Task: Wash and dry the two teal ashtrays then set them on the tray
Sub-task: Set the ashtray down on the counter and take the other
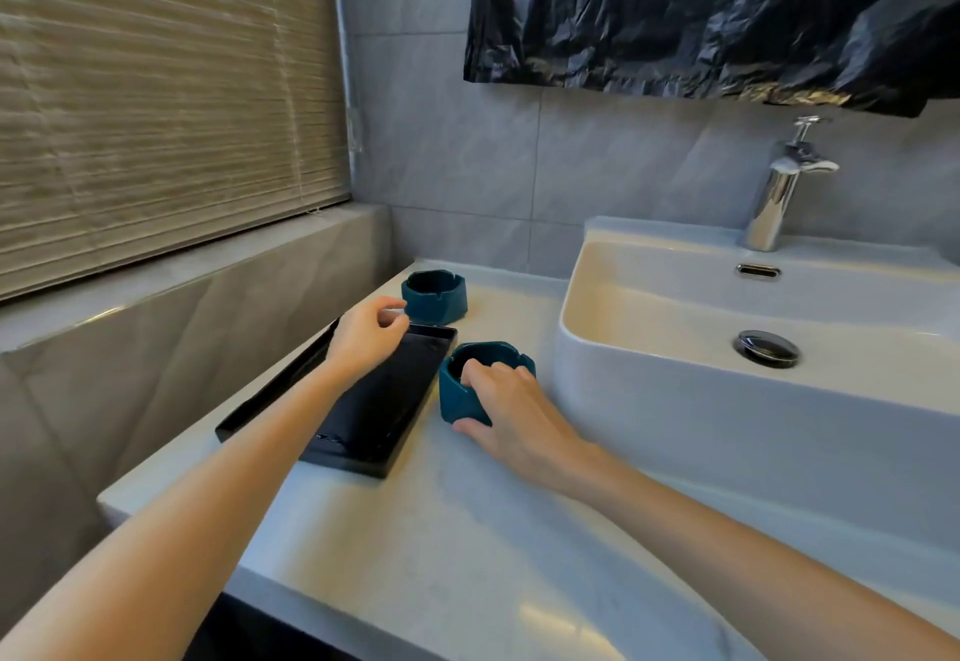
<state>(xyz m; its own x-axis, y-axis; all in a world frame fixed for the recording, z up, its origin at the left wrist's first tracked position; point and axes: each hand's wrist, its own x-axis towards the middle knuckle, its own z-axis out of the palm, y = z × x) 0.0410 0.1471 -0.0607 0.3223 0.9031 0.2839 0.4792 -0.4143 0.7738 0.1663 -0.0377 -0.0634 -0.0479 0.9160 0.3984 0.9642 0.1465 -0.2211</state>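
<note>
Two teal ashtrays stand on the white counter. The near ashtray (462, 390) sits just right of the black tray (374, 416), and my right hand (511, 411) grips it, fingers over its rim and thumb low on its side. The far ashtray (435, 296) stands beyond the tray's far end. My left hand (366, 335) hovers over the tray's far end with loosely curled fingers, close to the far ashtray; it holds nothing. The tray has nothing on it.
A white basin (675, 374) with a chrome drain (768, 348) fills the right side, with a chrome tap (779, 192) behind it. A grey ledge and window blinds lie to the left. Black plastic sheeting (701, 10) hangs above the basin.
</note>
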